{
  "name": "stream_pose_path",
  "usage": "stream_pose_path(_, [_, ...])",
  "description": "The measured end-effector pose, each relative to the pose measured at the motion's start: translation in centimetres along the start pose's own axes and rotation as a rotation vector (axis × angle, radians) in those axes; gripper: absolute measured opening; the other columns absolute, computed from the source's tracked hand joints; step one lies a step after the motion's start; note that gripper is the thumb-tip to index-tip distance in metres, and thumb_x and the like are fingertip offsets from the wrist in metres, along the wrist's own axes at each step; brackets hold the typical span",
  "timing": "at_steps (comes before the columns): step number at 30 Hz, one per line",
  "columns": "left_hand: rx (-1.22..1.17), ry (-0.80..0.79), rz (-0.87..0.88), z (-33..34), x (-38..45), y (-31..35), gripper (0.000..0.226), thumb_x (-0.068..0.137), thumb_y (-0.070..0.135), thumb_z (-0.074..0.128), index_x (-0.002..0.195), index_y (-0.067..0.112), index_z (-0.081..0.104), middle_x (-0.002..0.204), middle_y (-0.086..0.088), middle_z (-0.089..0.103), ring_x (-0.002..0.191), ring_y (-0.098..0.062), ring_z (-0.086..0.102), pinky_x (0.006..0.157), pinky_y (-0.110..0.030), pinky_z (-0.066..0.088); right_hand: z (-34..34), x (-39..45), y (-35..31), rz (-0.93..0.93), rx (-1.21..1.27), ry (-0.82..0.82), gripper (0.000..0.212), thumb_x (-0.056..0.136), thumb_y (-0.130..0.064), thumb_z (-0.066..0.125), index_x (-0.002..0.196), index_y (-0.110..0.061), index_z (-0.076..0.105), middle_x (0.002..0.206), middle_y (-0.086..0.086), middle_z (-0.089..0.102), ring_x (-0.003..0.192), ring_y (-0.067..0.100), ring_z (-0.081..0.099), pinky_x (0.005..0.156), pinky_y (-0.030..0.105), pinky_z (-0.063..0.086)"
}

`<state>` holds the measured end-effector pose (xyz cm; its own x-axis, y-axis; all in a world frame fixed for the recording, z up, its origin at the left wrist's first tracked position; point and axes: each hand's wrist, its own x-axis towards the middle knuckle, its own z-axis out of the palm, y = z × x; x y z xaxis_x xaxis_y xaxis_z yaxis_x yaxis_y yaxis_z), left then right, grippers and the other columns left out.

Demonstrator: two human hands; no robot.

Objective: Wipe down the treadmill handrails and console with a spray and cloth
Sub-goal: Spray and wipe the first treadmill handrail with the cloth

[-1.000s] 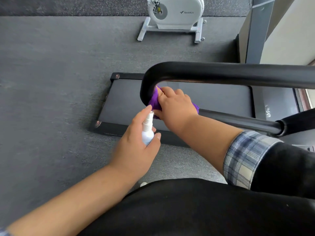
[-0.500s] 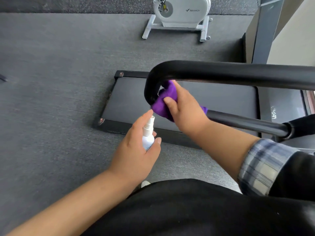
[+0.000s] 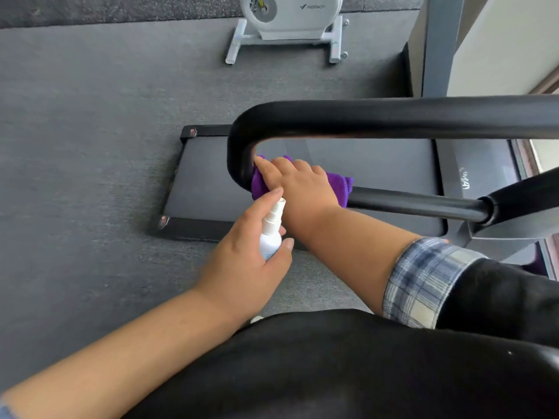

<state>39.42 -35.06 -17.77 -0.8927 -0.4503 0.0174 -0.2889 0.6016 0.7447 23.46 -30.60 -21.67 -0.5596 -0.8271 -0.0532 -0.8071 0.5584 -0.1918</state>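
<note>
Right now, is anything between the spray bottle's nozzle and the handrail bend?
Yes. The right hand pressing the purple cloth on the handrail sits just beyond the spray bottle held in the left hand.

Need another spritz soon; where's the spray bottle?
In the head view, the left hand holds the spray bottle beside the right wrist, below the cloth.
</note>
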Motion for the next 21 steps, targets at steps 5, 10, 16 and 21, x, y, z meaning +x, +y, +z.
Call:
stream_pose_path(5, [-0.013,-0.082,0.047,2.1,1.3,0.6,0.065,0.083,0.035,0.064,0.131,0.061,0.029,0.106,0.025,0.058,0.101,0.004,0.057,0.083,-0.003,0.04,0.6,-2.3,3.4,0.083,0.051,0.034,0.084,0.082,-0.055,0.043,0.155,-0.023,0.018,0.141,0.001,0.049,0.123,0.029,0.05,0.102,0.046,0.041])
stream_pose_path(10, [-0.017,-0.202,0.126,4.9,3.3,2.4,0.067,0.087,0.028,0.067,0.132,0.06,0.028,0.12,0.012,0.06,0.101,0.005,0.055,0.088,-0.01,0.043,0.2,-5.6,8.3,0.234,0.142,0.071,0.091,0.071,-0.069,0.035,0.149,-0.021,0.033,0.136,0.0,0.056,0.121,0.025,0.055,0.103,0.042,0.042])
stream_pose_path(16, [-0.035,-0.283,0.188,7.5,5.2,4.6,0.063,0.086,0.034,0.061,0.134,0.06,0.028,0.122,0.009,0.059,0.102,0.007,0.053,0.085,-0.001,0.036,-0.2,-11.4,16.3,0.341,0.073,0.094,0.075,0.069,-0.066,0.064,0.133,-0.027,0.052,0.128,-0.005,0.059,0.117,0.023,0.056,0.107,0.04,0.037])
stream_pose_path(21, [-0.013,-0.279,0.207,8.4,6.3,5.7,0.066,0.089,0.029,0.064,0.133,0.061,0.027,0.118,0.013,0.057,0.104,0.008,0.051,0.087,0.0,0.035,-0.4,-14.2,20.2,0.404,0.05,0.089,0.085,0.067,-0.075,0.064,0.14,-0.034,0.049,0.141,0.006,0.051,0.13,0.032,0.047,0.117,0.057,0.024])
